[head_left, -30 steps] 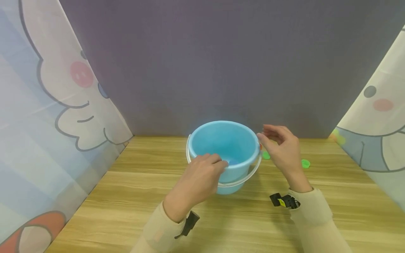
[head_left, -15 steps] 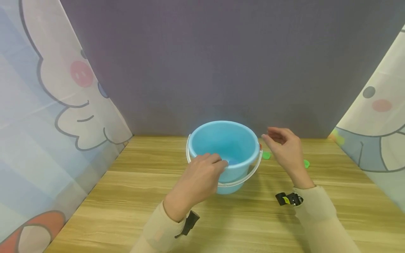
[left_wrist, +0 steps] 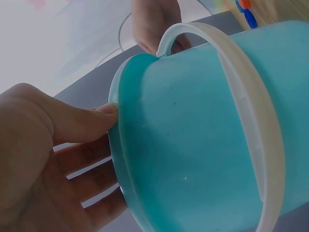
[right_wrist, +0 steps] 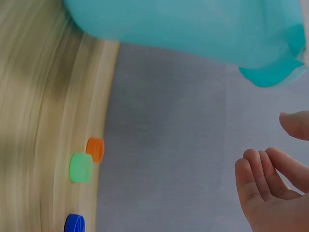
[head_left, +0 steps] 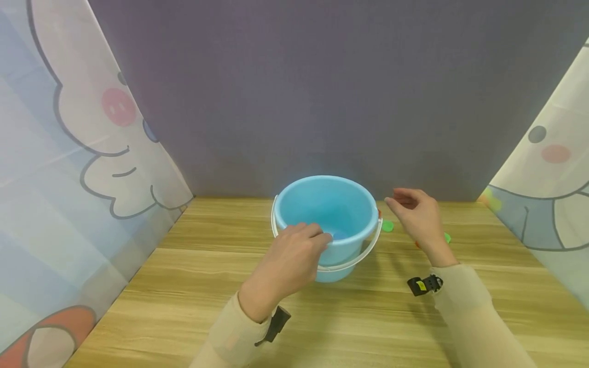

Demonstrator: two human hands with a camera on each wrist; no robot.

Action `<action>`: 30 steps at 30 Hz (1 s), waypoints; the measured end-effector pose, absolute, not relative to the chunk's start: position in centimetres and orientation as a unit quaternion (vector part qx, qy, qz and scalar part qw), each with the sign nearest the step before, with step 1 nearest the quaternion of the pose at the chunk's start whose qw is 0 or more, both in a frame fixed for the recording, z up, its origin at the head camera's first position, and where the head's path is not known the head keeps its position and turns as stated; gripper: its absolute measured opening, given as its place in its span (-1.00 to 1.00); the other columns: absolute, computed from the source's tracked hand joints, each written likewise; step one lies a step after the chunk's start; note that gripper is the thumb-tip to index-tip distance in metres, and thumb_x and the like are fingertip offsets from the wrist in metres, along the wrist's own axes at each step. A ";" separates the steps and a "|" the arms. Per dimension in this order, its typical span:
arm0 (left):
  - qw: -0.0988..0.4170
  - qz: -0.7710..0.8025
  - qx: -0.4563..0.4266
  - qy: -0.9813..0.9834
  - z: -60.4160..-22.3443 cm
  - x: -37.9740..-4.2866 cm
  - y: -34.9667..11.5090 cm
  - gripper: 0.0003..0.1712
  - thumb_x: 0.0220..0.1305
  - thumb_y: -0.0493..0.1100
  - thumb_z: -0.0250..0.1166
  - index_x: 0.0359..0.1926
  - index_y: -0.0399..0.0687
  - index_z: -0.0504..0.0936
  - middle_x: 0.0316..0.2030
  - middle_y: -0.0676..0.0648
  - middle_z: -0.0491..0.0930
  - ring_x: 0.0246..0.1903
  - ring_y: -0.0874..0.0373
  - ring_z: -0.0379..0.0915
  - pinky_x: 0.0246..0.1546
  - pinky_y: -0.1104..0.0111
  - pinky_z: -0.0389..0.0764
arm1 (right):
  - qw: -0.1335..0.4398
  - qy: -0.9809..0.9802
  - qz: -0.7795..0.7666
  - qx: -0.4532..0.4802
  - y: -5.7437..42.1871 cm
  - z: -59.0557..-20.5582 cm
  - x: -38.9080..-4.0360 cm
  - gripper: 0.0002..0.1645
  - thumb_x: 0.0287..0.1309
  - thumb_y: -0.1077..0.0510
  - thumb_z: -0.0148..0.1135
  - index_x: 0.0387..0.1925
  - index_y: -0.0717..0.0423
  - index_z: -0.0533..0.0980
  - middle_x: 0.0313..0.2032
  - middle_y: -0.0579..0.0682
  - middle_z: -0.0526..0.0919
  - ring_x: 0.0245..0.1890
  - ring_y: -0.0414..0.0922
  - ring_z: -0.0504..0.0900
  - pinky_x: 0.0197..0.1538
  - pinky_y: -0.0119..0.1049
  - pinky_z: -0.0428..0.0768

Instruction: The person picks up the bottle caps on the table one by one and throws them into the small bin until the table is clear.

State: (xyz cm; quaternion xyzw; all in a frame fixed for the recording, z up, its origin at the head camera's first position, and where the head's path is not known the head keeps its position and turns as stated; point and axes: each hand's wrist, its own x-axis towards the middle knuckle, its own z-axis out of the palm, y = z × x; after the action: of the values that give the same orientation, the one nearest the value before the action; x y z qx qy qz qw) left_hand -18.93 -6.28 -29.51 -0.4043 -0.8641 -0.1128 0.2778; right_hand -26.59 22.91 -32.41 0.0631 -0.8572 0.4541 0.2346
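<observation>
A light blue bucket (head_left: 340, 251) stands upright on the table, its white handle (head_left: 368, 249) hanging down at the front. My left hand (head_left: 292, 258) grips the near rim; in the left wrist view the thumb (left_wrist: 87, 121) lies outside the wall and the fingers reach inside. To the right of the bucket, my right hand (head_left: 421, 220) is raised in the air, holding nothing, thumb and fingers apart. Below it on the table lie small plastic bottle caps: green (right_wrist: 81, 167), orange (right_wrist: 95, 150) and blue (right_wrist: 75, 223). Deeper inside the bucket a darker blue patch shows beside the left fingertips.
The wooden table (head_left: 193, 286) ends at a grey back panel (head_left: 294, 102). Cartoon-printed sheets flank it on the left (head_left: 69, 204) and right (head_left: 547, 179). One green cap (head_left: 387, 226) lies close by the bucket's right side, another (head_left: 447, 237) partly behind the right wrist.
My right hand has moved a little to the right, away from the bucket's rim. The left hand and the bucket have stayed in place.
</observation>
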 end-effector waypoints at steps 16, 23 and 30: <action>0.269 -0.108 -0.401 -0.869 -29.5 -19.0 -6.0 -0.68 0.11 -0.48 0.29 -0.17 -0.08 0.73 -0.36 0.04 0.60 -0.41 0.10 0.47 -0.36 0.31 0.49 | 0.198 -0.891 0.402 0.072 24.7 -32.7 -27.8 -0.33 0.37 -0.13 0.22 0.21 0.34 0.52 0.06 0.29 0.60 0.03 0.20 0.61 -0.03 -0.24 0.50; 0.263 -0.107 -0.399 -0.872 -29.5 -19.0 -5.9 -0.69 0.13 -0.46 0.31 -0.15 -0.08 0.74 -0.34 0.03 0.62 -0.39 0.09 0.49 -0.33 0.31 0.50 | 0.191 -0.903 0.376 0.077 24.9 -32.8 -28.2 -0.36 0.37 -0.10 0.22 0.18 0.39 0.52 0.04 0.33 0.59 0.00 0.23 0.61 0.04 0.13 0.54; 0.266 -0.102 -0.401 -0.871 -29.5 -19.0 -5.9 -0.64 0.06 -0.51 0.28 -0.18 -0.07 0.73 -0.37 0.04 0.60 -0.41 0.10 0.46 -0.35 0.32 0.48 | 0.184 -0.912 0.357 0.082 24.9 -32.9 -28.8 -0.36 0.36 -0.06 0.24 0.16 0.44 0.51 0.02 0.37 0.58 -0.02 0.26 0.61 0.05 0.19 0.54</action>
State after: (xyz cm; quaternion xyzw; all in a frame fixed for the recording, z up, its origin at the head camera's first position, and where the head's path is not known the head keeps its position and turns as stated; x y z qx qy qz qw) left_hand -18.99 -5.92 -29.48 -0.4009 -0.8706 -0.1023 0.2661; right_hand -28.80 24.95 -32.94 0.0822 -0.9120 0.3572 0.1844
